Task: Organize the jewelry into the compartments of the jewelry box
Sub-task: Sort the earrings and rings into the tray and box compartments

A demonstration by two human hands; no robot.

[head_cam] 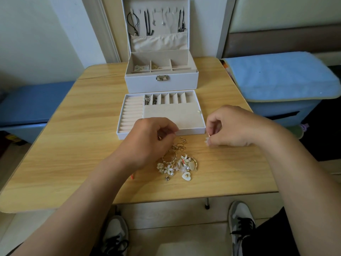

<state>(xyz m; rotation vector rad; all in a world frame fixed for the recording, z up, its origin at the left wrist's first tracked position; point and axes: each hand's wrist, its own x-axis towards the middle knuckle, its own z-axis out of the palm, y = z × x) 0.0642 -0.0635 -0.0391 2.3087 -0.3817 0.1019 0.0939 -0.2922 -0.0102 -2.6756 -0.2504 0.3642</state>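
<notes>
On the worktop (73, 145), the left hand (153, 137) hovers with its fingers curled down at the upper edge of the jewelry pile (177, 161), a heap of gold hoops, chain links and pale flower and heart pieces lying just in front of the lift-out tray (120, 131). Whether it has hold of a piece I cannot tell. Behind the tray stands the open jewelry box (161, 82), with cords hung in its lid and small pieces in two of its compartments. To the right, the right hand (232, 126) pinches a small pale earring (208, 139) by its gold hook, beside the tray's near right corner. The step looks like sorting earrings. Next, the earring probably needs carrying to a narrow slot (167, 98) and setting in gently. No brand or writing can be read.
</notes>
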